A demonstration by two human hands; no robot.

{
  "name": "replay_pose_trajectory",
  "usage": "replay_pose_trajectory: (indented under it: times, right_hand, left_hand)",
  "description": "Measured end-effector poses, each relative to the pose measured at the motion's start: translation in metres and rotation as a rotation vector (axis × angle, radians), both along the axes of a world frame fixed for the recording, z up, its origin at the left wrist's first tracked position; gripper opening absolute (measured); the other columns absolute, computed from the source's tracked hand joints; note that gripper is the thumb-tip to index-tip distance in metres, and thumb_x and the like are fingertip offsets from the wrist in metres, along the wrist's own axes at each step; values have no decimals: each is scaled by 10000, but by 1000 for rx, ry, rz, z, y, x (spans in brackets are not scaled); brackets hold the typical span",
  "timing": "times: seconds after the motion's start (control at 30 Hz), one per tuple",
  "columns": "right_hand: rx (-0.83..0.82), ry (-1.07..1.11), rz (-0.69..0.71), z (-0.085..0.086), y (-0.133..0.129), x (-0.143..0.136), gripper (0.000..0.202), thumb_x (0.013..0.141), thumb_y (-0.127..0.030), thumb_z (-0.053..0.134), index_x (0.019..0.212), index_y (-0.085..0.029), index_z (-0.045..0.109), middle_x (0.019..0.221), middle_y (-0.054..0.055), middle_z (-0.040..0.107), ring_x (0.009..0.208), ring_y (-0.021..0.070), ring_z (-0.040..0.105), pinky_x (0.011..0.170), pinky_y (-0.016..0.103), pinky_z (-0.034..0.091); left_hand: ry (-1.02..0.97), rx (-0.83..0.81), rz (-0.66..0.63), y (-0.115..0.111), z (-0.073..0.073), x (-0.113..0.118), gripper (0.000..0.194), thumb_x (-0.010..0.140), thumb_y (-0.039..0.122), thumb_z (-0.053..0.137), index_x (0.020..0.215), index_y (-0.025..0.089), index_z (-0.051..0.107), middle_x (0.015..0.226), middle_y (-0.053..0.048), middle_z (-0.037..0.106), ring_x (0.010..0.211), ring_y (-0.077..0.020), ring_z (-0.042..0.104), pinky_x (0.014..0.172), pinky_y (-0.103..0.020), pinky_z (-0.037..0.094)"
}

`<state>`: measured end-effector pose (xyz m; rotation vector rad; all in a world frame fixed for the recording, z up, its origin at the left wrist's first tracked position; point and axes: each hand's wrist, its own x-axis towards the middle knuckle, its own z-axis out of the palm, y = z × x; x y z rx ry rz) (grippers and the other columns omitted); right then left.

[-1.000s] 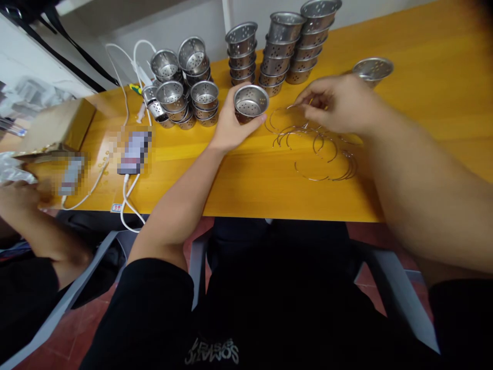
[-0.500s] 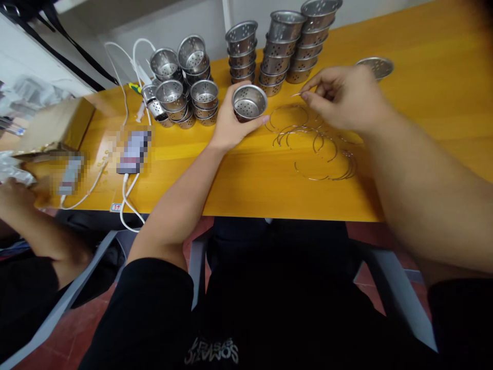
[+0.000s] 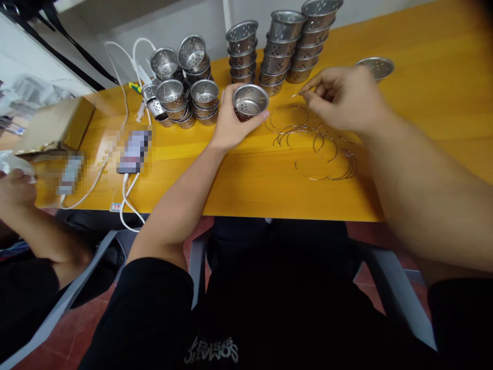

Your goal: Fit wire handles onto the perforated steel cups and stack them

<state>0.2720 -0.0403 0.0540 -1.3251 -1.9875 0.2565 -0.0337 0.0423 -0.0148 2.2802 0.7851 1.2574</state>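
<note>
A perforated metal cup (image 3: 250, 103) is held by my left hand (image 3: 232, 121), its fingers and thumb wrapped round the sides and its mouth facing up. My right hand (image 3: 335, 97) pinches a thin metal wire (image 3: 296, 95) between thumb and fingertips, to the right of the cup and apart from it. Several curved thin wires (image 3: 321, 149) lie on the yellow table (image 3: 246, 190) below and between my hands. Behind them stand tall stacks of perforated cups (image 3: 278, 56). Another metal cup (image 3: 375, 67) is partly hidden behind my right hand.
More stacked cups (image 3: 173, 97) stand at the back left. Left of them are a blurred phone (image 3: 134, 150) with white cables (image 3: 125, 200), a second device (image 3: 71, 174) and a cardboard box (image 3: 57, 126). Another person's hand (image 3: 17, 190) is at the far left, by clear plastic.
The held cup has shifted very slightly to the right with my left hand. My right hand has barely moved. At the far left, the other person's hand has risen a little.
</note>
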Motion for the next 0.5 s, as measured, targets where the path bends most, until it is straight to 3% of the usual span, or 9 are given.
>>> replay_pose_trajectory:
  times: [0.1,0.33,0.5]
  right_hand:
    - [-1,-7,-5,1,0,0,107,1080,-236,767,1123,-145,803,806,61,709,573,73,488,633,291,449]
    - [0,-12,-7,-1,0,-1,217,1096,-345,769,1127,-133,803,796,64,698,598,85,494,635,292,434]
    - [-8,-9,-1,-1,-1,-1,262,1096,-402,774,1117,-143,797,790,57,691,598,87,498,628,294,433]
  left_hand:
    - [-42,-25,114,-6,3,4,969,832,870,746,1556,348,371,1469,-103,567,1374,-263,599,1222,-458,499]
    - [-73,-74,115,-12,8,6,966,788,875,791,1488,333,405,1432,-100,561,1349,-264,600,1214,-461,496]
    - [-127,-111,44,0,-2,8,1018,749,877,828,1476,343,357,1464,-97,538,1364,-258,620,1205,-454,521]
